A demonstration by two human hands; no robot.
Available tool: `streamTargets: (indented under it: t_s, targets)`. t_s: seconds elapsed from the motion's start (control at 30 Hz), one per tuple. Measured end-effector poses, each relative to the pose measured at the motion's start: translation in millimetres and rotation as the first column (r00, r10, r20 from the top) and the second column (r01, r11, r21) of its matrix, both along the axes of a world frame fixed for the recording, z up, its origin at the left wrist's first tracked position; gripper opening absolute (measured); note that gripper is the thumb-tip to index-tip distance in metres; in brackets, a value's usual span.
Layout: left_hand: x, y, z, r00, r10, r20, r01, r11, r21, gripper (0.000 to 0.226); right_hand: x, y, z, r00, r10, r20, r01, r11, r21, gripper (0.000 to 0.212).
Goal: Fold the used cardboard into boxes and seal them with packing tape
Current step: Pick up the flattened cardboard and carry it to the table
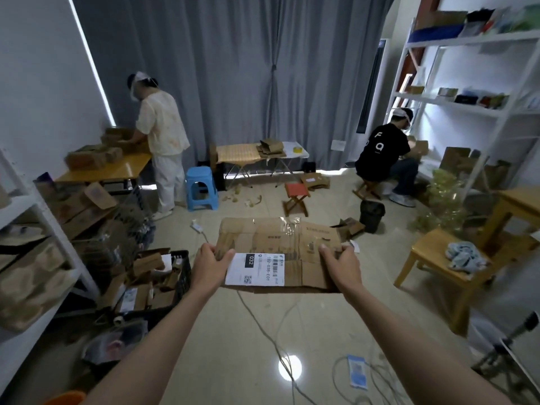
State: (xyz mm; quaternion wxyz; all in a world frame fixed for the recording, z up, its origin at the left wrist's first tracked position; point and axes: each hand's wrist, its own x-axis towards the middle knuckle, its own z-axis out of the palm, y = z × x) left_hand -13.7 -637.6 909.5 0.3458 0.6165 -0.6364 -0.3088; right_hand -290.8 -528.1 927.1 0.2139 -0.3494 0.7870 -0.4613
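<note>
Both hands are out in front of me at arm's length, each clamped on one side edge of a flattened cardboard box (280, 252): my left hand (209, 266) has its thumb laid on top near the white shipping label (255, 269) with the fingers curled underneath, and my right hand (342, 263) pinches the opposite edge the same way. I judge the sheet is held flat and level in the air like this so I can read its creases and old tape before popping it open into a box; nothing is folded or sealed yet. Below it, loose cables (280, 340) trail over the tiled floor, and I would mind my feet there. To my left a black crate (178, 276) is stuffed with more used cardboard, beside a white rack piled with flattened boxes. To my right stands a wooden stool (432, 267) with a bluish cloth (464, 257) on it. Farther on, a small red folding stool (296, 197), a blue plastic stool (201, 188) and a dark bin (371, 214) break up the open floor. I see a roll of yellowish tape (298, 149) well away on a folding table (257, 154) by the grey curtain. One person (160, 141) stands working at a table on the far left; another (385, 159) sits by the shelves on the right.
</note>
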Motion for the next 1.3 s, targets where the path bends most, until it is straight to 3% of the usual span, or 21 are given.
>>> streamTargets:
  t_s: [0.37,0.77,1.0,1.3]
  targets:
    - [-73,-298,-14,0.998,0.006,0.058,-0.006,1.000,-0.008,0.040,-79,-310,-34,0.998,-0.001,0.070,0.002,1.000,-0.003,0.059]
    - [-165,-561,-28,1.000,-0.010,-0.002,0.010,1.000,0.006,0.035,-168,-569,-40,1.000,-0.011,0.008,0.011,0.999,0.039,0.065]
    - [-216,-769,-50,0.999,-0.053,-0.006,0.053,0.999,0.006,0.033,-222,-770,-64,1.000,-0.004,-0.011,0.005,0.997,0.074,0.066]
    - [-310,-1008,-24,0.989,-0.146,0.018,0.145,0.988,0.058,0.052,-308,-985,-31,0.998,-0.064,0.014,0.063,0.997,0.042,0.070]
